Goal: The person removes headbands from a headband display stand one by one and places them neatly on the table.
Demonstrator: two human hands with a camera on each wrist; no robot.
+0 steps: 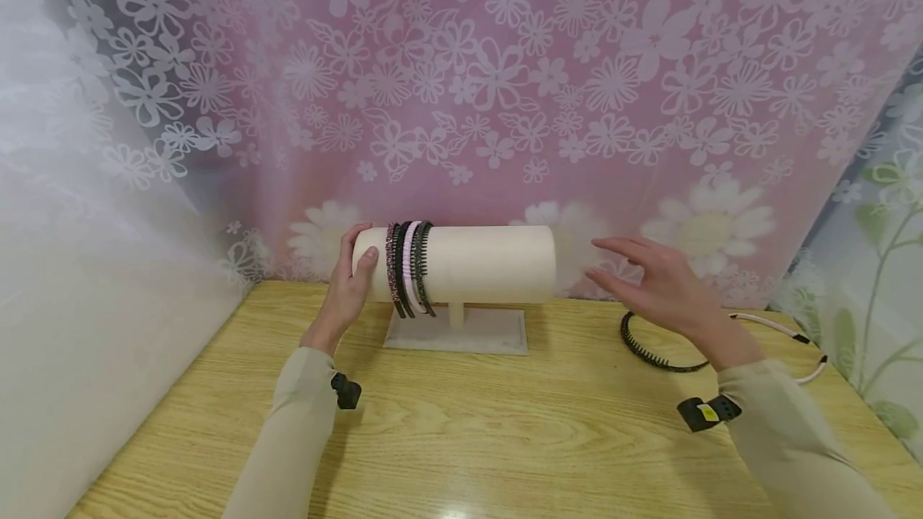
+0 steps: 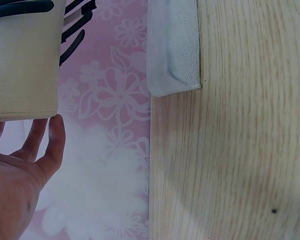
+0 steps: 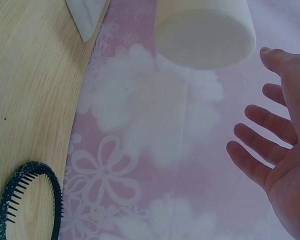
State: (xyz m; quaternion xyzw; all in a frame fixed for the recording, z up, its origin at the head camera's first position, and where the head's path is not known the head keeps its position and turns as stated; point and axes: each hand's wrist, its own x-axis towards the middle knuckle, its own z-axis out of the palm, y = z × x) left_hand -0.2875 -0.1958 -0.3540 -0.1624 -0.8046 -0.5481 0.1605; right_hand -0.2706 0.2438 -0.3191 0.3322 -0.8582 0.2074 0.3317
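Note:
A cream cylindrical headband stand stands on the table, several headbands hooped side by side round its left part. My left hand grips the cylinder's left end, thumb at the front and fingers round the end; in the left wrist view the fingertips touch its rim. To the right, my right hand hovers apart from the cylinder's free end with fingers spread and nothing held. Below that hand lies a dark toothed headband, also visible in the right wrist view. A pale pink headband lies beside it, partly hidden by the forearm.
The stand's flat pale base rests on the wood-grain table. A pink floral curtain hangs behind the table, with a whitish sheet on the left.

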